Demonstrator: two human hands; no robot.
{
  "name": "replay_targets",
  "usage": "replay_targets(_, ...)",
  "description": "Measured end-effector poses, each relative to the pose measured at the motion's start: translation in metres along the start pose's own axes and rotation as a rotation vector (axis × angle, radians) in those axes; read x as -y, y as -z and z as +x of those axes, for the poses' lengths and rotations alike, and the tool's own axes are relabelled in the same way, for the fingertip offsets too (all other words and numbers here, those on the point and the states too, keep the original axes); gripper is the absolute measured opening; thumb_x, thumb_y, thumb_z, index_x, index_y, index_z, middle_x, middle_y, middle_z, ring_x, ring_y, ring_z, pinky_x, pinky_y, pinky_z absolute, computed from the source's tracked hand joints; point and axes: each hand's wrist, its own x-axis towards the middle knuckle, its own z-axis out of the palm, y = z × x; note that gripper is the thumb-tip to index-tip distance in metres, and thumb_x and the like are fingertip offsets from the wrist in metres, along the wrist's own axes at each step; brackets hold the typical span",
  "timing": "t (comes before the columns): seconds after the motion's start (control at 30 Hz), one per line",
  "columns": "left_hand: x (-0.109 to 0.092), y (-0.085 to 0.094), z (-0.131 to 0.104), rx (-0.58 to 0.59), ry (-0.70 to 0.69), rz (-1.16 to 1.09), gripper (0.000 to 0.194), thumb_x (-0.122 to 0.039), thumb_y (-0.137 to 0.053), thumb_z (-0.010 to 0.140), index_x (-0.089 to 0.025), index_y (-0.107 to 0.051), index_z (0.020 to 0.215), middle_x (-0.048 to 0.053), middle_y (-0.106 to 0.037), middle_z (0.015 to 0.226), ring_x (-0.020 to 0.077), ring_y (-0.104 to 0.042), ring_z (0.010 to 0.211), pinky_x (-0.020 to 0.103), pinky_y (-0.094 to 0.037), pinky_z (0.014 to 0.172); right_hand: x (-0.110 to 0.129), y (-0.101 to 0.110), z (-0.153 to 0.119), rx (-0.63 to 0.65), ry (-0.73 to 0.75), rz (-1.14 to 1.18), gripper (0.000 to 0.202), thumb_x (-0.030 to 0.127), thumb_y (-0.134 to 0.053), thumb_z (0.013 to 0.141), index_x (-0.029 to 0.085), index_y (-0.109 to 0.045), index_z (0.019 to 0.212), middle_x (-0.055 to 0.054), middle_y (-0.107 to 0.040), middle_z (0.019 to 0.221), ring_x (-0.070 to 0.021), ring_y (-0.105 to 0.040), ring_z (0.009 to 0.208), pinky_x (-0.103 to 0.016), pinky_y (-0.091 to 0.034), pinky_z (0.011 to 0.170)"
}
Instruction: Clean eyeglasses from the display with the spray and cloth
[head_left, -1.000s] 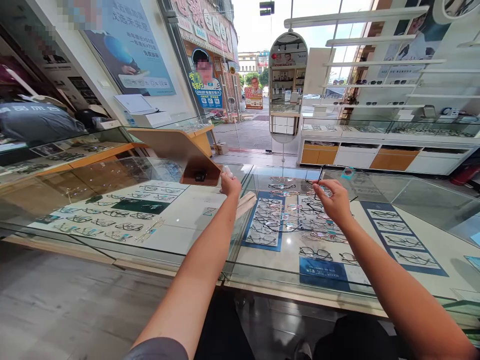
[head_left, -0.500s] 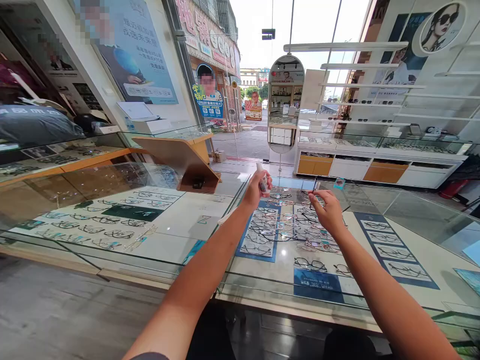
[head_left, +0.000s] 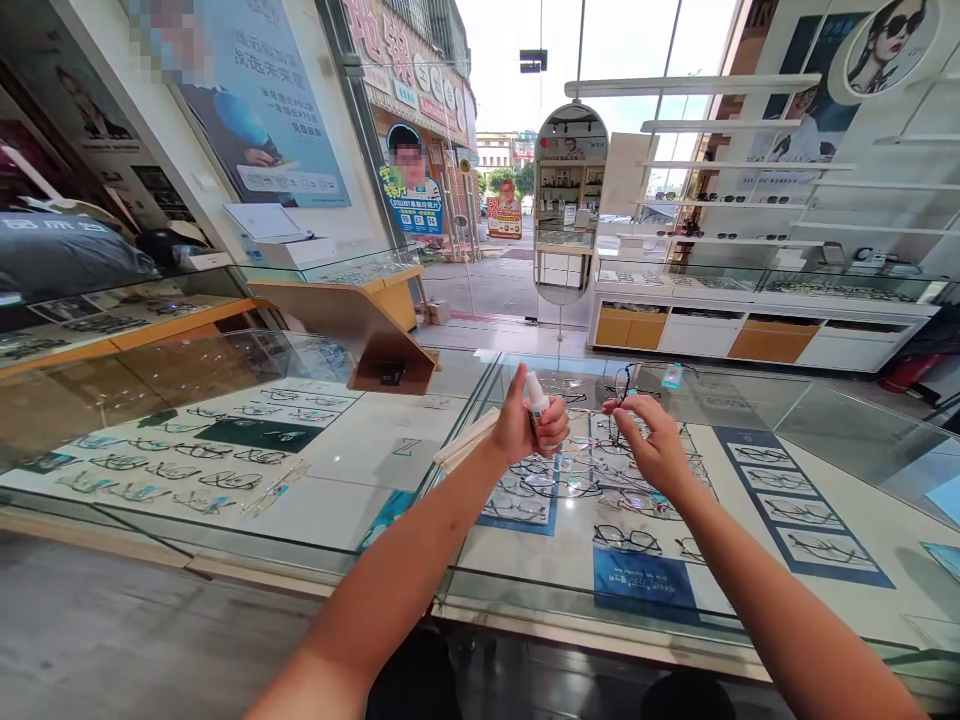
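Protruding from the curled fingers of the left hand (head_left: 528, 430), a small white-nozzled spray bottle (head_left: 537, 394) is held nearly upright near the frame's centre; its contents cannot be made out. Dark-framed eyeglasses (head_left: 622, 385) are pinched in the right hand (head_left: 649, 440), just right of centre. Beneath, rows of spectacles (head_left: 627, 540) and blue display cards (head_left: 646, 582) are enclosed in the right-hand glass showcase (head_left: 532, 578). More spectacle frames (head_left: 174, 470) are contained in the left-hand glass showcase (head_left: 337, 455), around a dark green card (head_left: 259, 434). At upper right, sunglasses (head_left: 739, 199) are borne on white shelves (head_left: 720, 126).
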Motion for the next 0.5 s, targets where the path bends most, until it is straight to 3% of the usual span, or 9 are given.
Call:
replay_targets(0.1,0.008,-0.003,0.004,-0.014,-0.009,0.055,0.088,-0.108,-0.04,0.076,-0.023,-0.041,0.054,-0.004,-0.029,0.045,0.0108,-0.03,0.04,0.024,-0.017,0.038,0.009,-0.003,-0.003,0.038,-0.021,0.058,0.033,0.052,-0.057,0.11,0.027,-0.075,0.1,-0.008,-0.081,0.112,-0.0296,-0.071,0.111,-0.046,-0.052,0.1)
replay_targets(0.2,0.018,-0.009,0.009,-0.105,-0.073,0.188,0.086,-0.105,-0.045,0.076,-0.023,-0.045,0.053,-0.004,-0.031,0.043,0.0088,-0.026,0.037,0.024,-0.015,0.037,0.019,-0.003,-0.004,0.098,-0.06,0.131,0.04,0.057,-0.055,0.11,0.025,-0.076,0.095,-0.008,-0.08,0.112,-0.0289,-0.071,0.108,-0.044,-0.051,0.098)
replay_targets(0.37,0.03,-0.019,0.011,-0.275,-0.282,0.454,0.083,-0.099,-0.055,0.077,-0.021,-0.048,0.05,-0.004,-0.035,0.043,0.0071,-0.029,0.039,0.025,-0.019,0.042,0.032,0.001,-0.007,0.258,-0.124,0.287,0.043,0.058,-0.053,0.112,0.025,-0.08,0.105,-0.006,-0.078,0.111,-0.0256,-0.068,0.103,-0.039,-0.048,0.096)
replay_targets(0.5,0.032,-0.021,0.01,-0.314,-0.304,0.552,0.083,-0.097,-0.051,0.081,-0.021,-0.049,0.049,-0.002,-0.038,0.043,0.0081,-0.033,0.041,0.027,-0.021,0.046,0.035,-0.002,-0.011,0.318,-0.128,0.354,0.042,0.056,-0.053,0.113,0.025,-0.081,0.106,-0.005,-0.077,0.112,-0.0253,-0.067,0.106,-0.038,-0.045,0.098)
